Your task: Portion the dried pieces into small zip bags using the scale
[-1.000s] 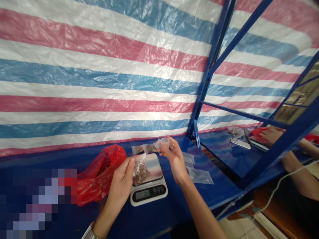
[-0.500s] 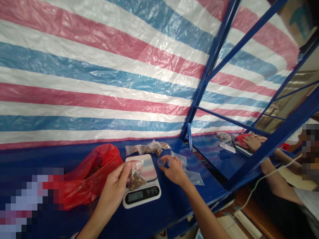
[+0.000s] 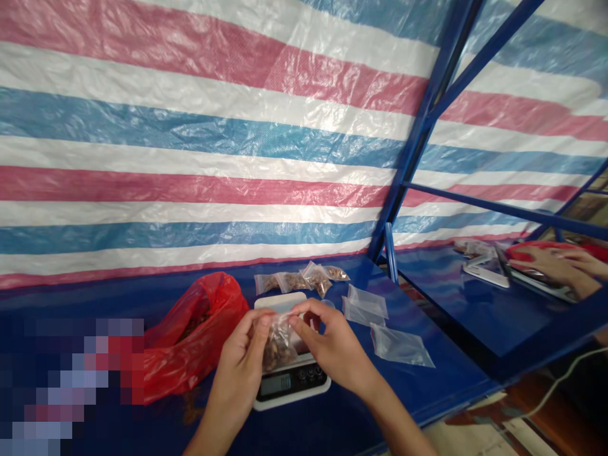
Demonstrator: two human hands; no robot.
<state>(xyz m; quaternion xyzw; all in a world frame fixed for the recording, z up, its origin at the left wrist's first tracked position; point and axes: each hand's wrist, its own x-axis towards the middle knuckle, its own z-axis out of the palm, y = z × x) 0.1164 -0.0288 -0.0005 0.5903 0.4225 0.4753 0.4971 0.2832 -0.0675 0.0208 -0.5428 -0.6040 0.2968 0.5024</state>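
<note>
Above the kitchen scale (image 3: 285,386), between our hands, we pinch the top of a small clear plastic bag (image 3: 281,330) of brown nut pieces (image 3: 274,352): left hand (image 3: 240,373) and right hand (image 3: 335,348) are both closed on its upper edge, fingertips almost meeting. Its long axis hangs upright, the filled bottom closer to the left hand, a red plastic bag (image 3: 209,316) beyond that hand and flat clear bags (image 3: 365,306) beyond the right
</note>
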